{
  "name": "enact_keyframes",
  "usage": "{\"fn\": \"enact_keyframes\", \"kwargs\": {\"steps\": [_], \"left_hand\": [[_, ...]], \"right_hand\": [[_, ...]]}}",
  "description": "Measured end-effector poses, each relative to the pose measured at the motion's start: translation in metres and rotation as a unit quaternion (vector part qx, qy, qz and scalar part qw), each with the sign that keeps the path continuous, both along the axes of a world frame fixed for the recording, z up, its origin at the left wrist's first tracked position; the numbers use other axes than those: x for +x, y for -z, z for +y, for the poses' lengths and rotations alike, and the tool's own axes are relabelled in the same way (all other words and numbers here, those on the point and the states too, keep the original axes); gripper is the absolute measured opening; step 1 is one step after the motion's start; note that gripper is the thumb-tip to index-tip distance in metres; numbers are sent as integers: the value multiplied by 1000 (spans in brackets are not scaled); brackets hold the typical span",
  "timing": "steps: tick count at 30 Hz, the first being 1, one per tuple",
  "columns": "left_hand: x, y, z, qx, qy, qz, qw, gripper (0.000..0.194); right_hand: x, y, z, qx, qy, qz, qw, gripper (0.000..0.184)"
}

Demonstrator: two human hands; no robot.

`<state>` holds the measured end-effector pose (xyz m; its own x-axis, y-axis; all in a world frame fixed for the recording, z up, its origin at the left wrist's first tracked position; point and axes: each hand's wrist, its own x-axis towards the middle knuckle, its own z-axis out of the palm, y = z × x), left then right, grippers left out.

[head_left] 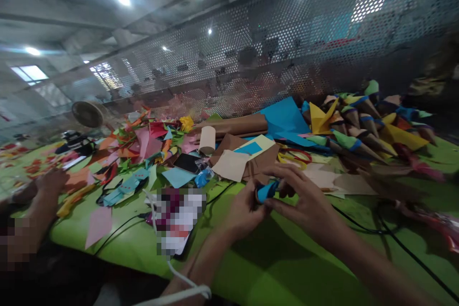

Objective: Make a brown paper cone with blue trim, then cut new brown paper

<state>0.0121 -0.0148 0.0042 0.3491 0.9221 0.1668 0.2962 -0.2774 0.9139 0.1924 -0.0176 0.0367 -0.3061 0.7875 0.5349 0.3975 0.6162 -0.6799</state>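
Note:
Between my two hands, above the green table (287, 263), is a small rolled piece of blue paper (266, 192). My left hand (247, 210) is closed round its left side, and a brown edge shows there. From the right, my right hand (301, 196) pinches the blue paper with thumb and fingers. Part of the roll is hidden behind the fingers. Just beyond my hands lie a beige paper sheet (231, 165) and a pale yellow sheet with a blue rectangle (256, 147). A phone (179, 229) with a blurred screen rests left of my left hand.
Paper cones (362, 129) are heaped at the back right. Coloured paper scraps (143, 143) cover the back left, near a beige roll (207, 140). Black cables (358, 224) cross the table. Another person's hand (50, 184) is at the far left. A perforated metal screen (244, 67) stands behind.

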Motion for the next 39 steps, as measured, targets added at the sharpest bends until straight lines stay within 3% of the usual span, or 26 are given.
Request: {"fn": "enact_keyframes", "kwargs": {"steps": [3, 9, 16, 22, 29, 39], "left_hand": [[0, 2, 1, 21, -6, 29, 999, 27], [-2, 1, 0, 20, -9, 71, 997, 20], [-3, 2, 0, 30, 14, 29, 999, 18], [-2, 2, 0, 54, -22, 87, 995, 29], [-3, 0, -1, 98, -25, 86, 991, 21], [-5, -5, -1, 104, -4, 138, 985, 14]], "right_hand": [[-1, 4, 3, -20, -38, -8, 999, 30], [-4, 7, 3, -30, -25, 5, 999, 19], [-3, 6, 3, -44, -27, 14, 999, 24], [-3, 3, 4, -28, -34, 25, 999, 23], [2, -7, 1, -44, -72, 30, 996, 21], [2, 4, 5, -55, -28, 23, 998, 11]]}}
